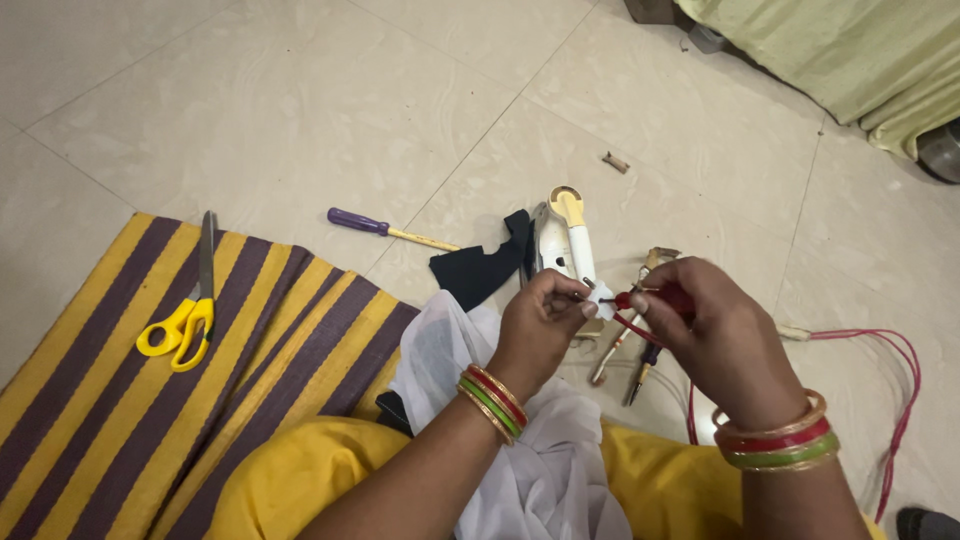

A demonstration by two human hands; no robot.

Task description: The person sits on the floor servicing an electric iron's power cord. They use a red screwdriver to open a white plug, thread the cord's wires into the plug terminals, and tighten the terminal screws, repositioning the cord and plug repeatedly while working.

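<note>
The left hand [540,320] pinches a small white scrap [603,296] between thumb and fingertips, its fingers closed on the piece, while the right hand [715,325] grips a red-handled tool [655,298] whose tip meets that white scrap — the two hands work almost touching, held above the tiled floor [300,110] just past the person's knees. A thin red wire [880,400] runs from under the right hand, across the floor and loops round toward the right edge of the view. Both wrists carry red, green and gold bangles [492,400]. Directly behind the hands a white and yellow appliance body [562,235] lies on the tiles, with a black cloth piece [480,265] touching its left side. A purple-handled screwdriver [385,228] lies on the floor to the left of the black piece, apart from it. Below the hands two slim tools [630,365] rest on the tiles — what kind they are cannot be told. A white cloth [480,400] drapes over the yellow-clad lap. On the striped yellow and purple mat [120,420] at the lower left, near its far edge, lie yellow-handled scissors [190,305], well apart from both hands. A pale green fabric [850,50] hangs at the upper right corner.
</note>
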